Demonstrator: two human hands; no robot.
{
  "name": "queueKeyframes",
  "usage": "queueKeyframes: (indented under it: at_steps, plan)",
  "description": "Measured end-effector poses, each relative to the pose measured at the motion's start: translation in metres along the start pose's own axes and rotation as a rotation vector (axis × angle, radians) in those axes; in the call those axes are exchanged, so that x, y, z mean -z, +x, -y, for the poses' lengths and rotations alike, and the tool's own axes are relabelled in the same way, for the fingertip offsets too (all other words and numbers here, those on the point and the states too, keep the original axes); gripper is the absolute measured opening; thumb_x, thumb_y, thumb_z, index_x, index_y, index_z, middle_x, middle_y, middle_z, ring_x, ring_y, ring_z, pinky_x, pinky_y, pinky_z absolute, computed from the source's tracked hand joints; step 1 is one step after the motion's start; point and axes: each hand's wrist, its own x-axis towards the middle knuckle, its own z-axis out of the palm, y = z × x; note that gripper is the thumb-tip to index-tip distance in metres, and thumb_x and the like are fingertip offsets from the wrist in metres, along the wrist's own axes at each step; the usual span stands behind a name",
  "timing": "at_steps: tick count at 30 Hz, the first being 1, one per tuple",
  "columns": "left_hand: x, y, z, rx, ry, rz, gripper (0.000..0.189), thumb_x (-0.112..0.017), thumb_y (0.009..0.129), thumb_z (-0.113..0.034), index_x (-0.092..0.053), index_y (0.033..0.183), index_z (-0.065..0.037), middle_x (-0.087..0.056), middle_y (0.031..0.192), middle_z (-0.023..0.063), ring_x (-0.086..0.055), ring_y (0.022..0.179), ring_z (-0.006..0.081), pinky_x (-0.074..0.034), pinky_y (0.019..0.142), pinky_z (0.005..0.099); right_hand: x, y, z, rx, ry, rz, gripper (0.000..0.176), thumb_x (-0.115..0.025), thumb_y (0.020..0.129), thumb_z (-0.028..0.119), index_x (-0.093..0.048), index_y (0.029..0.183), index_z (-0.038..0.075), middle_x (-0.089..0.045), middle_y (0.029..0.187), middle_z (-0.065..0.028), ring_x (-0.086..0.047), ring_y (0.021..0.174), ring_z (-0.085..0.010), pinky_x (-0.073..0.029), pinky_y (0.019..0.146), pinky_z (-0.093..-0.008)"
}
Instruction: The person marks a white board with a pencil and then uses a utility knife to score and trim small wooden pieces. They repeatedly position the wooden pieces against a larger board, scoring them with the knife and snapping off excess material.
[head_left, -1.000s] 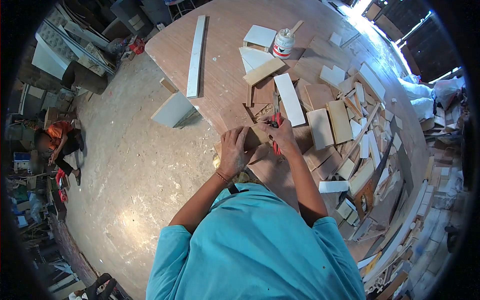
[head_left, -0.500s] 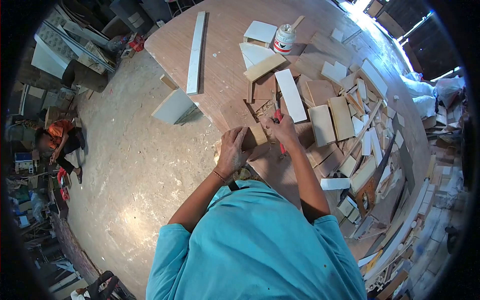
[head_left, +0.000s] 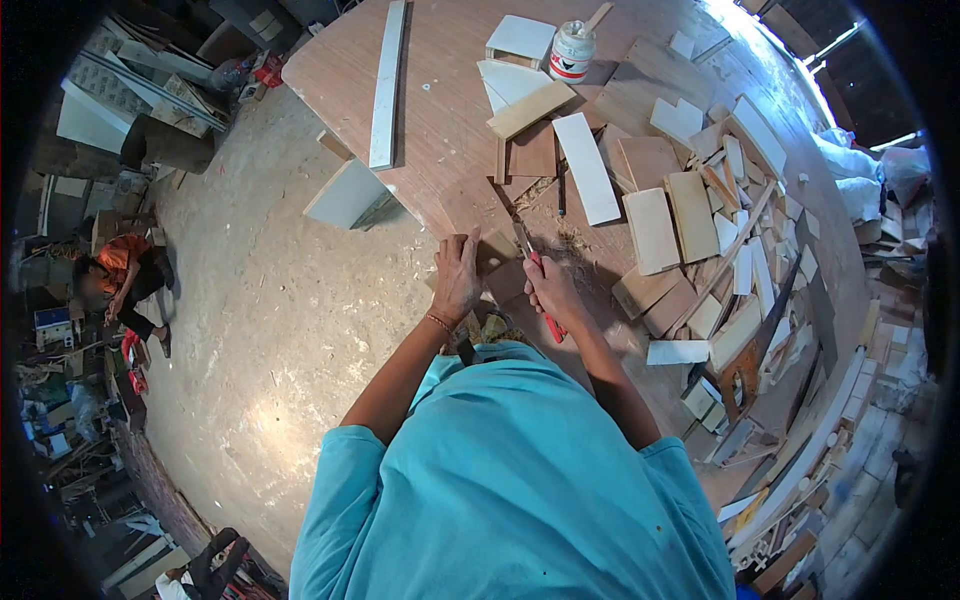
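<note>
My right hand (head_left: 560, 292) is closed around a red-handled tool with a narrow metal blade (head_left: 523, 238), which points away from me over the table edge. Under the fingers of my left hand (head_left: 459, 275) is a small piece of wood (head_left: 496, 250) at the table's corner, and the hand grips it. Part of that piece is hidden by the fingers. Wood shavings (head_left: 570, 240) lie around the blade and beside my right hand. A dark pencil-like stick (head_left: 561, 190) rests just beyond, next to a white board (head_left: 587, 168).
Beyond my hands, a glue jar (head_left: 572, 52) with a stick in it stands by white-faced pieces. A long white strip (head_left: 388, 85) lies on the table (head_left: 450, 130). Wood offcuts (head_left: 740, 240) pile up at right. A person in orange (head_left: 122, 275) sits low at left.
My right hand and the tool have moved back towards me, and the blade now shows clearly. My left hand has shifted slightly on the wood piece. The view has tilted a little.
</note>
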Motion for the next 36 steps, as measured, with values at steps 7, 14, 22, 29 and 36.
queueKeyframes:
  at_steps: [7,14,22,29,36]
  plan:
    - [0.001,0.011,0.003,-0.027,0.106,0.072,0.035,-0.058,0.061,0.001,-0.053,0.094,-0.007,-0.045,0.089,0.0108,-0.044,0.086,0.0269,-0.036,0.072,0.0378,-0.007,0.017,-0.033,0.397,-0.665,-0.326,0.031,-0.041,0.089,0.028,-0.048,0.082,-0.002,-0.057,0.067,-0.0192,-0.057,0.063,-0.0370,-0.046,0.058,-0.0453]
    - [0.005,0.021,-0.003,-0.049,0.268,0.250,0.024,-0.059,0.065,-0.006,-0.051,0.088,-0.006,-0.051,0.087,0.0095,-0.049,0.086,0.0260,-0.038,0.071,0.0381,-0.013,0.007,-0.012,0.243,-0.695,-0.298,0.033,-0.042,0.086,0.028,-0.051,0.084,-0.004,-0.057,0.074,-0.0271,-0.056,0.074,-0.0433,-0.043,0.068,-0.0501]
    - [-0.006,0.026,0.006,-0.113,0.315,0.354,0.011,-0.048,0.076,-0.008,-0.048,0.085,-0.002,-0.057,0.080,0.0177,-0.059,0.077,0.0320,-0.049,0.062,0.0380,-0.014,-0.001,-0.001,0.096,-0.667,-0.243,0.032,-0.042,0.085,0.027,-0.051,0.085,-0.003,-0.058,0.079,-0.0263,-0.057,0.078,-0.0409,-0.044,0.070,-0.0494]
    - [-0.007,0.022,0.006,-0.163,0.276,0.281,0.012,-0.048,0.073,-0.006,-0.045,0.083,-0.002,-0.056,0.077,0.0174,-0.058,0.072,0.0325,-0.047,0.058,0.0390,-0.020,0.005,-0.005,0.094,-0.666,-0.244,0.030,-0.043,0.085,0.026,-0.051,0.086,-0.003,-0.058,0.077,-0.0253,-0.058,0.076,-0.0398,-0.045,0.068,-0.0485]
    - [-0.008,0.024,0.008,-0.149,0.269,0.288,0.014,-0.050,0.070,-0.006,-0.045,0.083,-0.003,-0.055,0.075,0.0156,-0.057,0.071,0.0321,-0.047,0.056,0.0391,-0.026,0.013,-0.011,0.066,-0.705,-0.269,0.028,-0.045,0.084,0.025,-0.051,0.087,-0.002,-0.059,0.074,-0.0225,-0.059,0.073,-0.0387,-0.047,0.065,-0.0473]
